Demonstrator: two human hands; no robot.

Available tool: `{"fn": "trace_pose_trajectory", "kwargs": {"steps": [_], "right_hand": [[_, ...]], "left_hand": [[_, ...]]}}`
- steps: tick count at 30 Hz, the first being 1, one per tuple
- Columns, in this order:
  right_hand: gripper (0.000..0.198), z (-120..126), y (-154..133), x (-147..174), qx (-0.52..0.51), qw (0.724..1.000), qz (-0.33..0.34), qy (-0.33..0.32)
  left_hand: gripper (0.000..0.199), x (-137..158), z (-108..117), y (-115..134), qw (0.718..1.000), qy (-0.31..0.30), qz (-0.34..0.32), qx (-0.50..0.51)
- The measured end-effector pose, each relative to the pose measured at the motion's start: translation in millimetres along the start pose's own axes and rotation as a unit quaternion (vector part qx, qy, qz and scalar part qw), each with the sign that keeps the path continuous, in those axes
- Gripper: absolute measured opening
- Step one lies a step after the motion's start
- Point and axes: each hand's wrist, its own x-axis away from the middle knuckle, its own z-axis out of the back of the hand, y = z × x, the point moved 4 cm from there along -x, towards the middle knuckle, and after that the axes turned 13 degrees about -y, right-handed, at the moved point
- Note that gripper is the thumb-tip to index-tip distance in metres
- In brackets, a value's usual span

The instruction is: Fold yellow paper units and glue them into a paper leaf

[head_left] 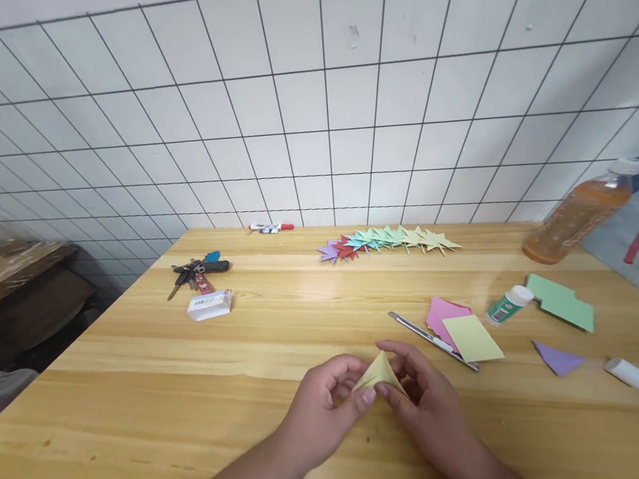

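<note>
Head view: left hand [322, 406] and right hand [426, 397] pinch a folded pale yellow paper triangle [379, 373] near the desk's front edge; uneven finger pressure could skew its crease

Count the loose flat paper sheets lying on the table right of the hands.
3: a pink sheet, a yellow sheet overlapping it, and a green sheet farther right. More may lie hidden under these.

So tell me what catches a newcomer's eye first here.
Front and centre, the left hand and right hand pinch a folded yellow paper above the wooden table. Behind, near the tiled wall, runs a colourful chain of folded paper pieces; an orange bottle lies far right.
</note>
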Motion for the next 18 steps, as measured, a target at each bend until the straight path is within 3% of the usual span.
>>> {"fn": "trace_pose_trajectory", "kwargs": {"steps": [4, 8, 13, 18], "right_hand": [[0.023, 1, -6, 0, -0.022, 1.000, -0.004, -0.015], [0.016, -1, -10, -1, -0.047, 0.998, 0.005, -0.036], [0.025, 1, -6, 1, -0.043, 0.999, 0.019, -0.028], [0.041, 6, -1, 4, -0.085, 0.996, 0.015, -0.008]], "left_hand": [[0.038, 0, 4, -1, 1.000, 0.005, 0.002, 0.001], [0.032, -2, 3, -8, 0.998, 0.004, 0.043, -0.047], [0.031, -1, 1, -9, 0.991, 0.015, 0.058, -0.123], [0.028, -2, 8, -11, 0.993, 0.058, 0.069, -0.071]]}}
